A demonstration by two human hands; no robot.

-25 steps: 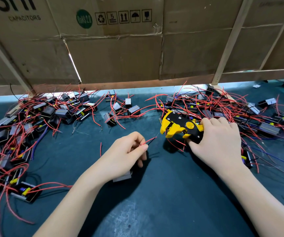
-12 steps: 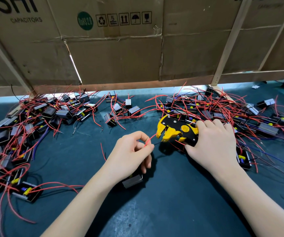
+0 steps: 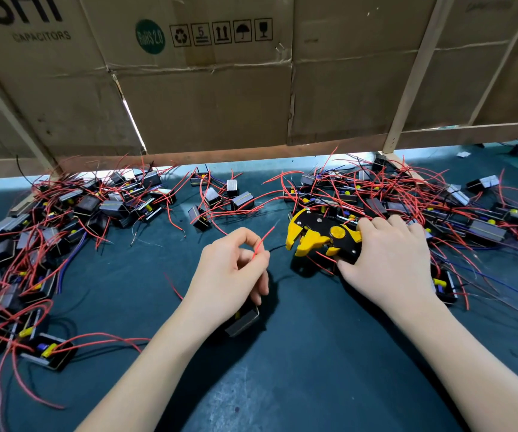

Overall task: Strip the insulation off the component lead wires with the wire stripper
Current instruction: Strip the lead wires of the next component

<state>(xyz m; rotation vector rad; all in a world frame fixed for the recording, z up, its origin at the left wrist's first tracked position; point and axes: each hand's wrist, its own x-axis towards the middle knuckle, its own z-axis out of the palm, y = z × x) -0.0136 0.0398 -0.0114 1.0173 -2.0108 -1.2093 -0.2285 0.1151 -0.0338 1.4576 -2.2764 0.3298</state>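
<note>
My left hand [image 3: 232, 275] pinches a red lead wire [image 3: 263, 240] between thumb and fingers, its tip pointing up and right toward the stripper's jaws. A small black and grey component [image 3: 243, 321] sits under that hand's heel. My right hand [image 3: 388, 260] grips the handles of the yellow and black wire stripper [image 3: 320, 236], whose jaws face left, a short gap from the wire tip. The stripper rests low over the dark green mat [image 3: 282, 369].
Heaps of black components with red wires lie at the left [image 3: 48, 232] and right [image 3: 438, 213], a few more at the middle back [image 3: 220, 198]. Cardboard sheets [image 3: 204, 88] on a wooden frame wall off the back. A loose red wire scrap [image 3: 173, 289] lies by my left wrist.
My left hand has moved right and up with the red wire, and the component came along under it. The stripper in my right hand shifted slightly left and back.
</note>
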